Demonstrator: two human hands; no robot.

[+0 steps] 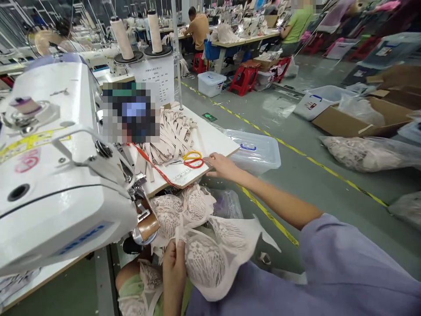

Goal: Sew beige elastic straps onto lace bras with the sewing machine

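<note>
In the lower middle, my left hand (pixel 174 263) pinches a narrow band on a pale beige lace bra (pixel 205 261) between thumb and fingers. More lace cups (pixel 197 204) hang bunched beside it, just below the table's edge. My right hand (pixel 222 166) reaches out to the edge of the white table (pixel 210 142), fingers stretched and apart. Its fingertips are close to the scissors (pixel 193 159) with red and yellow handles; whether they touch is hard to tell. Left of my left hand is the working end of a white sewing machine (pixel 66 197).
A heap of beige elastic strips (pixel 173 134) lies on the table, with a red cord (pixel 153 163) near it. Thread cones (pixel 154 33) stand behind. A lidded plastic bin (pixel 255 151) is on the floor to the right, and an open cardboard box (pixel 345 120) farther off. Co-workers sit beyond.
</note>
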